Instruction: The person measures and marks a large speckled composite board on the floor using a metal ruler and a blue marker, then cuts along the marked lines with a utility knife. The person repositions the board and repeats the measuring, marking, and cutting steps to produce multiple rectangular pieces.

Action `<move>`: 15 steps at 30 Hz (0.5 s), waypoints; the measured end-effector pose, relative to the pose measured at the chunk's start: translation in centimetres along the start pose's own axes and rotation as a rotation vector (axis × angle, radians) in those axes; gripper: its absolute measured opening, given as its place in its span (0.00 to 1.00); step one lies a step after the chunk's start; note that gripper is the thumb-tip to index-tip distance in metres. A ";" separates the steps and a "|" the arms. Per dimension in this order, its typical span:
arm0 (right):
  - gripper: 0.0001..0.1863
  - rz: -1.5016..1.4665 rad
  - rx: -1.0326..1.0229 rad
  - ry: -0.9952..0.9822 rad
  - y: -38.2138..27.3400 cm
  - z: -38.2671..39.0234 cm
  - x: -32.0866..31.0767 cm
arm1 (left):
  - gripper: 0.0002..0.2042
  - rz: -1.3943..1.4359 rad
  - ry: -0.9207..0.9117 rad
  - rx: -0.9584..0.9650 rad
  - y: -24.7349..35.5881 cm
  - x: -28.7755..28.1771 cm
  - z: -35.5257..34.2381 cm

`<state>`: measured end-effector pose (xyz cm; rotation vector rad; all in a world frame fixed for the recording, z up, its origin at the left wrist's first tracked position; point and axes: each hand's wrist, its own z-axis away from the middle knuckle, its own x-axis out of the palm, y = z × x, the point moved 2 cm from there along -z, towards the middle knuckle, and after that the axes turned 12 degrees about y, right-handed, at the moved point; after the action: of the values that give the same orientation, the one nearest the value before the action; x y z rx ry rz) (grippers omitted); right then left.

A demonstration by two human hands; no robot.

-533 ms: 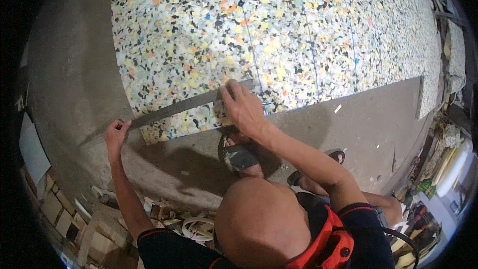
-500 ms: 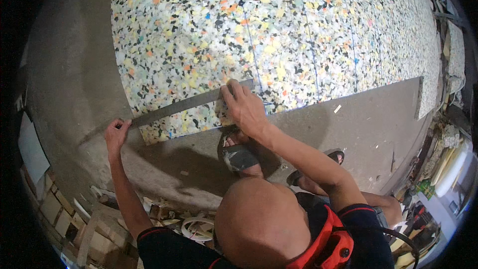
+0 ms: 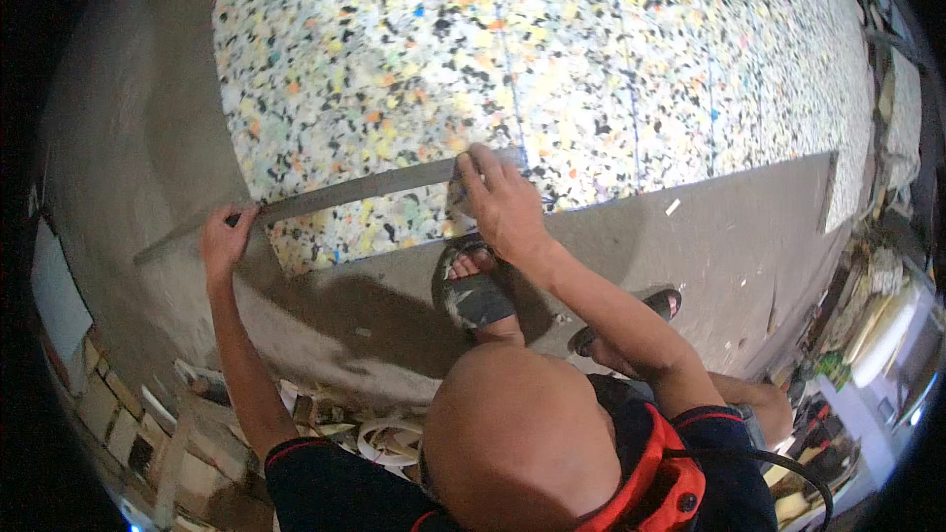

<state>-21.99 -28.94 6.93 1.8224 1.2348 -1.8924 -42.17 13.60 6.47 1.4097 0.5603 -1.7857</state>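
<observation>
A long grey flat straightedge (image 3: 367, 183) lies across the near left part of a speckled multicoloured foam sheet (image 3: 384, 79). My left hand (image 3: 225, 238) pinches it just past the sheet's left edge, thumb and forefinger closed. Near its right end, my right hand (image 3: 505, 205) is closed over it, fingertips pressing it onto the foam; the right thumb is mostly hidden. That end meets one of the blue lines (image 3: 634, 118) drawn across the sheet. A grey strip on the floor left of my left hand may be more of the straightedge or its shadow.
Below the sheet's near edge, a sandaled foot (image 3: 478, 286) stands close to the foam, with another (image 3: 631, 330) farther right. Wood scraps and a white ring (image 3: 389, 441) crowd the lower left. Foam offcuts and clutter (image 3: 887, 335) line the right side. A pale board (image 3: 61, 281) is at far left.
My left hand has moved slightly away from me with the straightedge. Its right end has slid a little rightward to the blue line, under my right hand. The view has shifted slightly.
</observation>
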 end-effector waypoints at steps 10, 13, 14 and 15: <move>0.32 -0.100 -0.028 -0.034 -0.2 -0.9 -0.5 | 0.34 -0.078 -0.092 -0.021 1.1 1.1 -0.6; 0.27 -0.389 0.104 -0.007 0.3 -2.7 -2.0 | 0.37 -0.073 -0.117 -0.043 1.0 1.3 -0.7; 0.25 -0.485 0.114 0.046 0.7 -3.5 -2.4 | 0.37 -0.090 -0.122 -0.046 1.5 1.0 -0.7; 0.18 -0.594 0.218 0.082 1.0 -4.4 -3.1 | 0.38 -0.110 -0.128 -0.050 1.6 0.7 -0.7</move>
<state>-17.61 -27.62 9.91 1.7792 1.8190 -2.3488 -40.53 12.94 5.79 1.2416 0.6199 -1.9201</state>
